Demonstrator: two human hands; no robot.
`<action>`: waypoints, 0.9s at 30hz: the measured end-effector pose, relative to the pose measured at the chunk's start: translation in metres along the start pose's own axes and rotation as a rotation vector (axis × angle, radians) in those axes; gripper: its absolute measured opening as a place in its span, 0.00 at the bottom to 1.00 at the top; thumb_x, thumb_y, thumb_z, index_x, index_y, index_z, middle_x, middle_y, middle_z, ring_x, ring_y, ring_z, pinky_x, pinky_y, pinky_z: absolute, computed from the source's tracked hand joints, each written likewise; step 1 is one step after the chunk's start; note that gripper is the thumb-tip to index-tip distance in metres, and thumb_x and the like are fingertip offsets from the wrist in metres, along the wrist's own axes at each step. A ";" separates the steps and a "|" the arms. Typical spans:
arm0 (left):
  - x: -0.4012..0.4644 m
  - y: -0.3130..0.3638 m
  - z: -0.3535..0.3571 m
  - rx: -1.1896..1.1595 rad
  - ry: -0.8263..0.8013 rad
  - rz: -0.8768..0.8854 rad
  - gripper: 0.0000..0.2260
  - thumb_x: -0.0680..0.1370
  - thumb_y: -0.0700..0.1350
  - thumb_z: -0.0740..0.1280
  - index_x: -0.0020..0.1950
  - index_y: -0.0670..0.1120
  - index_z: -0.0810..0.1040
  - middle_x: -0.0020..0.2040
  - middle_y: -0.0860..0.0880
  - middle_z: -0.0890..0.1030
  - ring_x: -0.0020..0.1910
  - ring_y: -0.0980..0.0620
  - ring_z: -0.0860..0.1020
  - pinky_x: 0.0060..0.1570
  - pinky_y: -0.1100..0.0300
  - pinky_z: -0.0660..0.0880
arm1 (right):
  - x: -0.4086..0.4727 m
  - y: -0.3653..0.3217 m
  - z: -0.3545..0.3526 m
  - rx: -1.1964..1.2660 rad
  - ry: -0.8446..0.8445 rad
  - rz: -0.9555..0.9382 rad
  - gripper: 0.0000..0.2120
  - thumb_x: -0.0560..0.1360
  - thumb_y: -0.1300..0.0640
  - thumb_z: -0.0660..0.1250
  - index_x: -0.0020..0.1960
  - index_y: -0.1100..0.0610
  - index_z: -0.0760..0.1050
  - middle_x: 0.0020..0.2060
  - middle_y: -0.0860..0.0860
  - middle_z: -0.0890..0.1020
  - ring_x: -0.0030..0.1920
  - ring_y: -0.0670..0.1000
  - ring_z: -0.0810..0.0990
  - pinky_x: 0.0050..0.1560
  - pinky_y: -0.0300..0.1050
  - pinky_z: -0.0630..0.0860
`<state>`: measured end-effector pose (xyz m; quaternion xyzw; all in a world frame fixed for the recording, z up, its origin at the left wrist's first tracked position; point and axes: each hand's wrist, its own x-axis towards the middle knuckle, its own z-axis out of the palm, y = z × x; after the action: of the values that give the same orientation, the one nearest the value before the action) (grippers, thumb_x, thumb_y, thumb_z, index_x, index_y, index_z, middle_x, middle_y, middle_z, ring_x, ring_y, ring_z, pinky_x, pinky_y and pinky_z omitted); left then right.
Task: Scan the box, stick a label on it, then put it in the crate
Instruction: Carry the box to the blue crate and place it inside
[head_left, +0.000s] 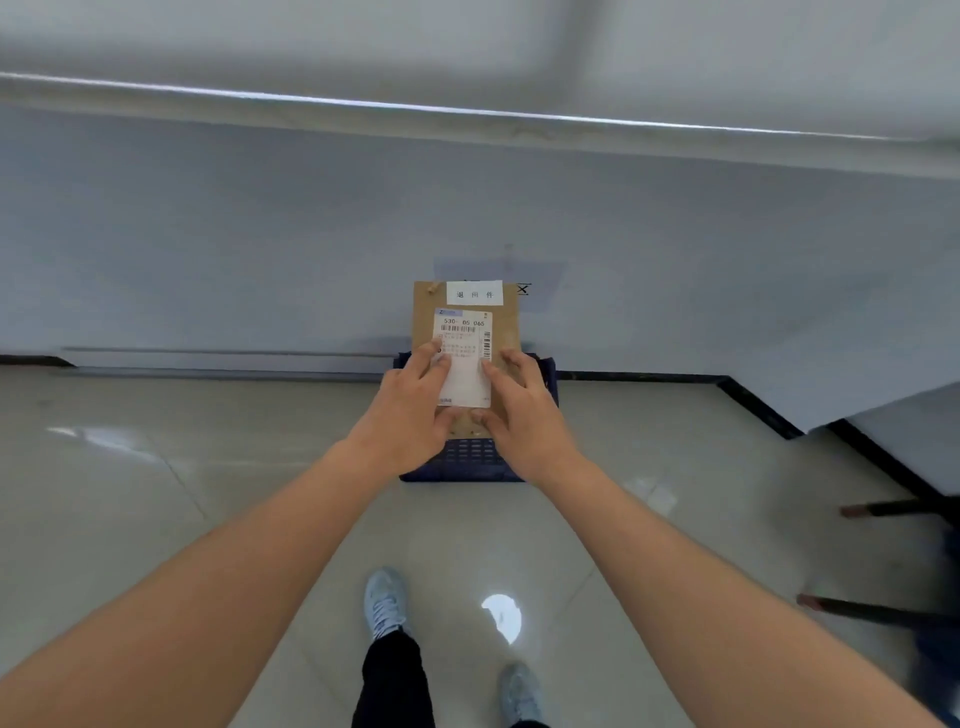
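A flat brown cardboard box (506, 325) is held out in front of me, above a dark blue slatted crate (470, 457) that stands on the floor by the wall. A white shipping label (464, 358) with barcodes covers the box's middle, and a smaller white label (474, 293) with printed characters sits at its top edge. My left hand (410, 415) grips the box's left side, fingers over the shipping label. My right hand (519, 410) grips the right side, fingers touching the label's right edge. The box and hands hide most of the crate.
A pale wall (260, 249) with a black skirting line rises right behind the crate. Glossy grey floor tiles (156, 493) spread to the left. Dark furniture legs (883, 608) stick in at the right. My two grey shoes (384, 603) are on the floor below.
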<state>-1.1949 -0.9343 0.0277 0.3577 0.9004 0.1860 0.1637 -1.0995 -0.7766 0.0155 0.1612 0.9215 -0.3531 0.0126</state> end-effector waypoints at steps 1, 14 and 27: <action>0.007 -0.011 0.002 -0.002 -0.017 0.005 0.32 0.80 0.47 0.70 0.79 0.36 0.63 0.82 0.40 0.59 0.75 0.37 0.66 0.73 0.46 0.62 | 0.008 -0.001 0.009 0.004 -0.007 0.012 0.31 0.80 0.59 0.71 0.80 0.57 0.65 0.79 0.53 0.58 0.74 0.56 0.68 0.71 0.53 0.73; 0.117 -0.158 0.133 -0.079 -0.223 -0.036 0.32 0.78 0.43 0.72 0.79 0.37 0.63 0.82 0.42 0.59 0.69 0.36 0.71 0.70 0.48 0.64 | 0.121 0.101 0.176 0.004 -0.093 0.184 0.33 0.77 0.63 0.74 0.78 0.58 0.66 0.78 0.55 0.57 0.76 0.55 0.64 0.69 0.36 0.61; 0.208 -0.286 0.394 -0.121 -0.250 -0.194 0.35 0.78 0.42 0.71 0.82 0.45 0.58 0.83 0.52 0.52 0.73 0.37 0.65 0.72 0.47 0.66 | 0.215 0.293 0.367 -0.014 -0.199 0.165 0.38 0.75 0.65 0.74 0.80 0.58 0.61 0.79 0.53 0.56 0.68 0.59 0.73 0.66 0.53 0.77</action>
<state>-1.3369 -0.8952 -0.4811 0.2788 0.8905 0.1770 0.3129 -1.2471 -0.7500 -0.4785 0.2006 0.9017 -0.3587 0.1341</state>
